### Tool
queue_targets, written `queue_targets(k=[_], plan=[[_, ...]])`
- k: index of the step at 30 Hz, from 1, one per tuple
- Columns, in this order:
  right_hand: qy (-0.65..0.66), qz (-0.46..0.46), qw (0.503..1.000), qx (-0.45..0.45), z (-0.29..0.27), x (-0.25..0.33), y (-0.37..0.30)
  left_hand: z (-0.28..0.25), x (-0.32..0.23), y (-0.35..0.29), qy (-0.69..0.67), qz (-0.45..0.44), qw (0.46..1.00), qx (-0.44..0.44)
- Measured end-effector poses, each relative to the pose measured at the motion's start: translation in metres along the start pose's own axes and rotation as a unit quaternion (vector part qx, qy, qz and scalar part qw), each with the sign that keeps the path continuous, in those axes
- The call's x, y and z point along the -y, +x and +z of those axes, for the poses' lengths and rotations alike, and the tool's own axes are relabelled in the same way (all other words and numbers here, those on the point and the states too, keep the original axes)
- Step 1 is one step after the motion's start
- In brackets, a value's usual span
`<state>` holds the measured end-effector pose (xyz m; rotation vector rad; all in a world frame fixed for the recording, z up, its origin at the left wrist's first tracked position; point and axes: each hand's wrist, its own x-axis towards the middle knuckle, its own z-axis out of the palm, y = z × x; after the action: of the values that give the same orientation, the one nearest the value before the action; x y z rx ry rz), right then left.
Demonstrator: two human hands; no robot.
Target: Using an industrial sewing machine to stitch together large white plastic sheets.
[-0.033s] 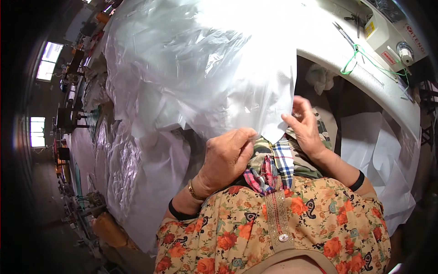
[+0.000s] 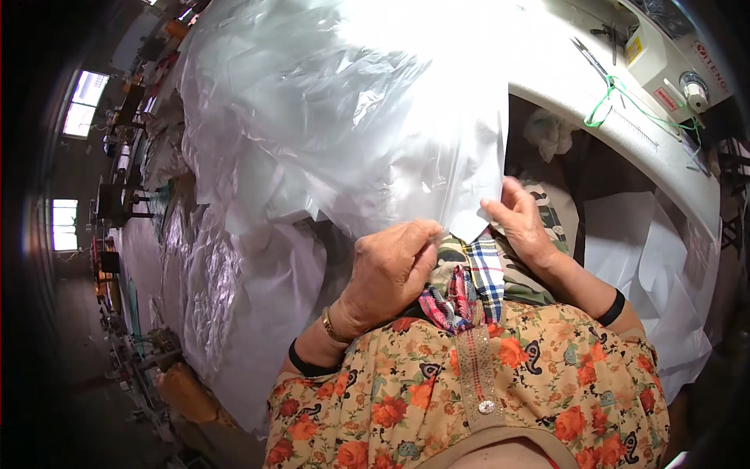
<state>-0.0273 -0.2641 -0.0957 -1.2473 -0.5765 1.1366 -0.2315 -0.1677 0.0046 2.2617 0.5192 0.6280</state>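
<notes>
Up top right on the sewing machine (image 2: pixel 664 62) sit 3 labels: one small yellow rectangle, one red-and-white strip, one red mark on the white body. Across our lap and the worktop (image 2: pixel 625 133) lies 1 big clear plastic sheet (image 2: pixel 351 117). Our left hand (image 2: pixel 391 270) is curled, pinching its lower edge; right hand (image 2: pixel 519 223) pinches the same edge w/ fingertips. Little free room btwn hands.

Left hand (image 2: pixel 391 270) fingertips curl under the white plastic sheet (image 2: pixel 351 117), hidden. Sheet covers most of the table. Sewing machine (image 2: pixel 672 62) cut off at upper right edge.
</notes>
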Motion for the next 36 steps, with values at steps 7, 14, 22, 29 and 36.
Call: queue_targets(k=[7, 14, 22, 29, 36], plan=[[-0.188, -0.031, 0.971, 0.147, 0.032, 0.063, -0.031, -0.014, -0.025, 0.01, 0.11, 0.132, 0.985, 0.006], [-0.11, -0.003, 0.971, 0.213, 0.034, 0.083, -0.043, -0.007, -0.027, 0.007, 0.194, 0.193, 0.961, 0.03], [-0.111, -0.058, 0.965, 0.228, 0.03, 0.08, -0.044, -0.007, -0.034, 0.009, 0.229, 0.215, 0.949, 0.038], [-0.08, 0.098, 0.96, 0.249, 0.028, 0.088, -0.039, -0.008, -0.034, 0.009, 0.214, 0.217, 0.951, 0.059], [-0.051, 0.023, 0.972, 0.227, 0.031, 0.093, -0.046, 0.005, 0.003, -0.002, 0.166, 0.31, 0.932, -0.087]])
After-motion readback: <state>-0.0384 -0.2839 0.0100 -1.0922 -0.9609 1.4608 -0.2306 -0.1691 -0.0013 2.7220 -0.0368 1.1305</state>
